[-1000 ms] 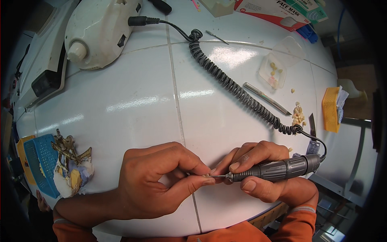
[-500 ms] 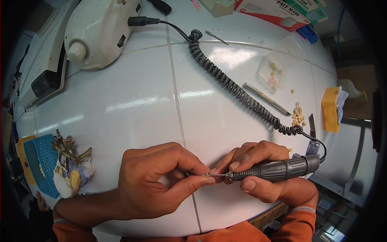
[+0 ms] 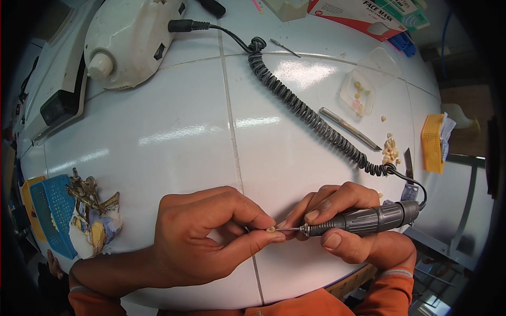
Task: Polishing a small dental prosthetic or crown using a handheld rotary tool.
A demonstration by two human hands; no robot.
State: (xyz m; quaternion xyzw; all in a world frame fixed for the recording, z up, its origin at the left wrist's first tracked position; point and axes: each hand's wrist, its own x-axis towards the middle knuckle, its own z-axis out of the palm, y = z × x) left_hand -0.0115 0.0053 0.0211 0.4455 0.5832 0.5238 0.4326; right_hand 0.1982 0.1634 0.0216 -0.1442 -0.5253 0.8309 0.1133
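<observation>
Between the thumb and index fingertip of my left hand (image 3: 197,237) is pinched a tiny cream artificial tooth (image 3: 270,229). My right hand (image 3: 348,197) is closed around a dark grey rotary handpiece (image 3: 369,219), held nearly level. Its thin metal bur (image 3: 289,229) points left, with the tip right by the tooth; whether they touch I cannot tell. A black coiled cord (image 3: 303,108) runs from the handpiece's back end up to a white motor control box (image 3: 129,47). Some fingers of my right hand lie hidden behind the handpiece.
At far left, a metal articulator (image 3: 87,192) with a plaster model leans by a blue basket (image 3: 52,221). To the right lie a metal-handled knife (image 3: 348,128), a pile of artificial teeth (image 3: 390,151), a clear box (image 3: 356,95) and a yellow basket (image 3: 432,142). Cartons (image 3: 363,18) stand behind.
My right hand has drawn the handpiece slightly right, and more of the tooth shows between my left fingertips. My left hand stays nearly still.
</observation>
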